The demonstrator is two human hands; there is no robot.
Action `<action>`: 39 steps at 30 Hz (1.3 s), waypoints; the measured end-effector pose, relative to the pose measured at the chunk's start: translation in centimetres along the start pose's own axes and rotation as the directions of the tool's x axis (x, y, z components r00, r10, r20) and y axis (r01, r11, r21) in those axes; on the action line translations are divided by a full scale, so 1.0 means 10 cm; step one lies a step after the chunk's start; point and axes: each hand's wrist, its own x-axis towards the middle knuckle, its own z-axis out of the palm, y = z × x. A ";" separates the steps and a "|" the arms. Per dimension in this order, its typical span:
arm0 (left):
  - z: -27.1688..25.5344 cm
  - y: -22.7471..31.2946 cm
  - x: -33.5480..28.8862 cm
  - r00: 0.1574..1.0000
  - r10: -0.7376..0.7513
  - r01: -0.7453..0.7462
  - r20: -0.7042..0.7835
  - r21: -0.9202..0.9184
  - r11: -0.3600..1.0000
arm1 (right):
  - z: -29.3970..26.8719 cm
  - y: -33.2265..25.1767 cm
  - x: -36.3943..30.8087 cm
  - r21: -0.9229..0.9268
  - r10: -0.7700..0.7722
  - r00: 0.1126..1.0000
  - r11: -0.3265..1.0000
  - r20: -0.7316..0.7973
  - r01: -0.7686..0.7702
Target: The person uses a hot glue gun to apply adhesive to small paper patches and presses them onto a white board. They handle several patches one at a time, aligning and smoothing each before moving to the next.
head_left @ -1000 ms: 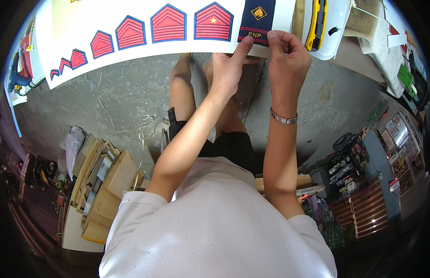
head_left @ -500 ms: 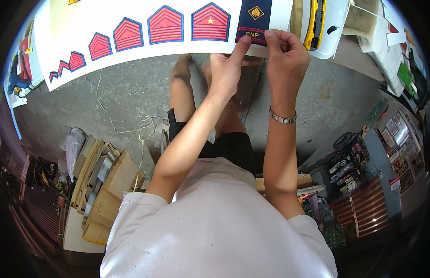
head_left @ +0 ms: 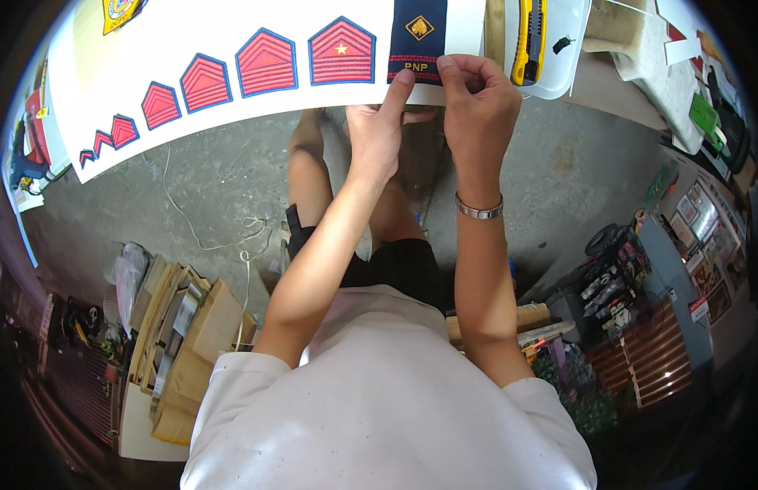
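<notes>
A dark navy cloth shoulder patch [head_left: 413, 47] with a gold diamond emblem and red bands lies near the right end of a white board [head_left: 191, 24]. My left hand [head_left: 377, 139] has its thumb on the patch's lower left corner, while its fingers go beneath the board's near edge. At the lower right corner, my right hand [head_left: 481, 102] pinches the patch between thumb and bent fingers. Left of it runs a row of red chevron patches with blue borders, growing from small to large; the largest patch [head_left: 342, 51] carries a gold star.
A yellow utility knife [head_left: 529, 41] lies in a white plastic tray [head_left: 559, 73] right of the board. A yellow-edged badge [head_left: 120, 12] shows at the top left. Wooden panels [head_left: 187, 359] lean at the lower left, and a pale cord [head_left: 191, 220] trails over the concrete floor.
The board, patches, tray and both hands appear slightly lower and farther left in the picture, as the view has shifted. Both hands keep the same hold at the navy patch.
</notes>
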 end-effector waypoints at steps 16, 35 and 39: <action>-0.02 0.01 0.00 0.999 -0.027 0.026 0.025 0.043 0.999 | -0.55 -0.22 0.50 -0.315 -0.538 0.649 0.586 0.538 0.747; 0.00 0.01 0.00 0.999 -0.027 0.027 -0.020 -0.003 1.000 | -0.37 -0.32 0.54 -0.301 -0.561 0.535 0.458 0.632 0.836; 0.01 0.00 0.01 0.998 0.036 -0.033 -0.045 0.081 0.996 | -0.36 -0.33 0.53 -0.313 -0.546 0.546 0.464 0.636 0.829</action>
